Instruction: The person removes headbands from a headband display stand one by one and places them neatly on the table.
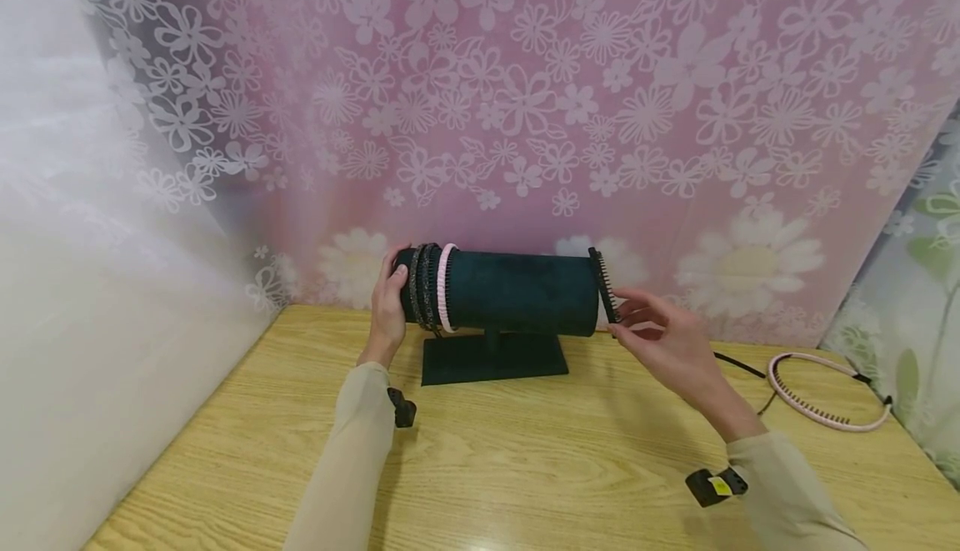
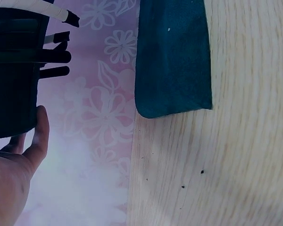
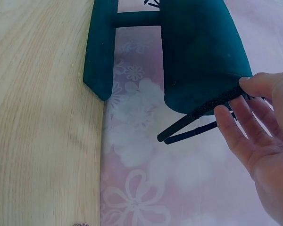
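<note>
A dark green headband stand, a horizontal roll on a flat base, stands on the table. My left hand grips the roll's left end, thumb in front. Close to that hand, dark glittery headbands and a pink headband sit around the roll. At the right end, my right hand pinches a black toothed headband. The right wrist view shows this black headband slanting across the roll's end, its two tips free. Whether it encircles the roll, I cannot tell.
On the wooden table at right lies another pink headband, with a black band beside it. A pink flowered curtain hangs behind the stand, and a pale sheet borders the left side.
</note>
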### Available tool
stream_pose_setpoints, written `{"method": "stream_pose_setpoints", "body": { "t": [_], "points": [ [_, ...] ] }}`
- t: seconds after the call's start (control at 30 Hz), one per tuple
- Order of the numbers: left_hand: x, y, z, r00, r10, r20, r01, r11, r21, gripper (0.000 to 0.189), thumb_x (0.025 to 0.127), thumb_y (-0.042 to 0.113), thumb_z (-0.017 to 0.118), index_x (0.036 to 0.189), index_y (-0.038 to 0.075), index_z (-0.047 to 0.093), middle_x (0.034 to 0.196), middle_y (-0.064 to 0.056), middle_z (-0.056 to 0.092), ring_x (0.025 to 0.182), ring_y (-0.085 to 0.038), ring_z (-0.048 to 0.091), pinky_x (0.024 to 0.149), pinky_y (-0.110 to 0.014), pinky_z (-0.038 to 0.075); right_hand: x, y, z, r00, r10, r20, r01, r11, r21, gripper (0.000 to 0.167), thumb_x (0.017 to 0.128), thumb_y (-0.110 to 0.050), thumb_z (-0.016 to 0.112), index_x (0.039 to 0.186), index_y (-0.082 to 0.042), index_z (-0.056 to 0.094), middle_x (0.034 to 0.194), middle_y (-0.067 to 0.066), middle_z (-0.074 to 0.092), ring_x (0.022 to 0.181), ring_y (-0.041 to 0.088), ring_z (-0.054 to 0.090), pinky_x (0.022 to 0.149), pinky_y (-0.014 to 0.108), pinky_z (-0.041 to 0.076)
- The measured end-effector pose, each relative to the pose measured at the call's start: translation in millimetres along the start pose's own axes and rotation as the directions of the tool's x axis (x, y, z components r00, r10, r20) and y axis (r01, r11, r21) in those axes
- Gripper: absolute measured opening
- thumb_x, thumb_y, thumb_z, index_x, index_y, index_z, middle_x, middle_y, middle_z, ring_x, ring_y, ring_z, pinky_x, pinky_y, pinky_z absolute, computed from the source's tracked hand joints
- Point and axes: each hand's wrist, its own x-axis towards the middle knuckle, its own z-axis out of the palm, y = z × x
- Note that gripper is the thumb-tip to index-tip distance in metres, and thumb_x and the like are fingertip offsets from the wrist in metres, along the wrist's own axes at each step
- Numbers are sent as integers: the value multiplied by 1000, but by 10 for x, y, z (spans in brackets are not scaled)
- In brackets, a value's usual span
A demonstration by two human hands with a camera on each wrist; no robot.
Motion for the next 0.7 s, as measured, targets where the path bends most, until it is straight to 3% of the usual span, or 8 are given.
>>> {"method": "stream_pose_setpoints", "body": {
  "t": [0.33, 0.7],
  "points": [
    [25, -53, 16, 999, 28, -19, -28, 999, 17, 53, 106, 34, 30, 153, 15, 44, 154, -3, 47, 133, -29, 47, 116, -53, 33, -79, 104, -105, 999, -39, -16, 38, 999, -23, 50, 84, 8, 77, 131, -5, 66, 98, 13, 72, 86, -9, 64, 75, 10, 54],
    [26, -75, 20, 999, 40, -25, -39, 999, 36, 53, 106, 35, 29, 153, 16, 45, 155, -2, 47, 139, -27, 45, 121, -54, 28, -288, 308, -189, 999, -52, -7, 52, 995, -79, 51, 81, 11, 78, 128, -4, 68, 93, 10, 72, 83, -9, 65, 71, 10, 54]
  ]
}}
